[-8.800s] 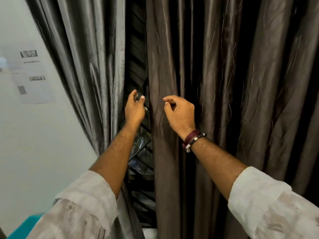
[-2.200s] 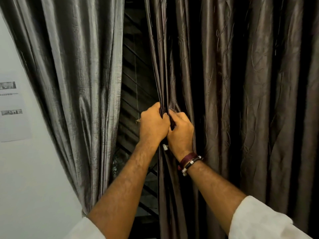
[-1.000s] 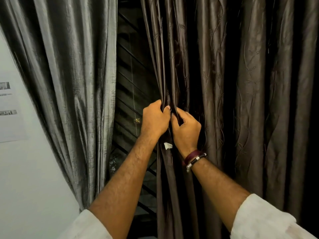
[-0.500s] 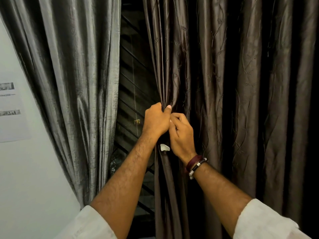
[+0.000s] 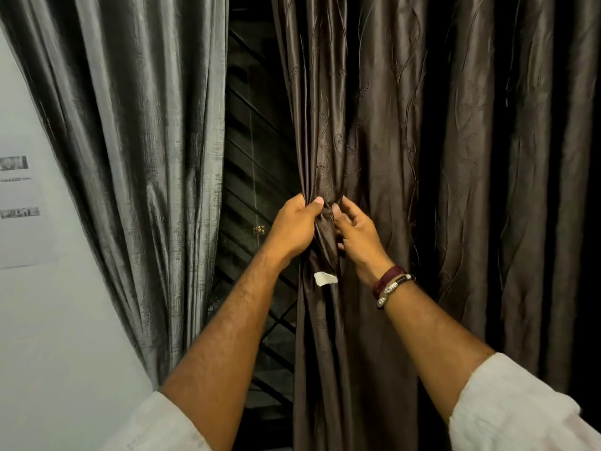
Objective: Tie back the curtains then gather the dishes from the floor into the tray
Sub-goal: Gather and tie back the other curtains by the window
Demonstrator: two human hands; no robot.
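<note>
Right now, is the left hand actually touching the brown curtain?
Touching. The head view shows the left hand closed around the bunched inner edge of the brown curtain, thumb pressed on the folds. The right hand rests open against the same bunch.

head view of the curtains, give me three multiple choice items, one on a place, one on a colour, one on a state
1. Where is the small white tag?
A. on the grey wall
B. on the dark brown satin curtain below the hands
C. on the silver-grey curtain

2. The thicker wrist band is:
A. maroon
B. green
C. yellow

3. The left hand is:
A. hanging free
B. flat on the wall
C. clutching bunched brown fabric

Key: B, the tag sits under the grip; A, a maroon band on the right wrist; C, its fingers wrap the gather while the right hand touches it.
</note>
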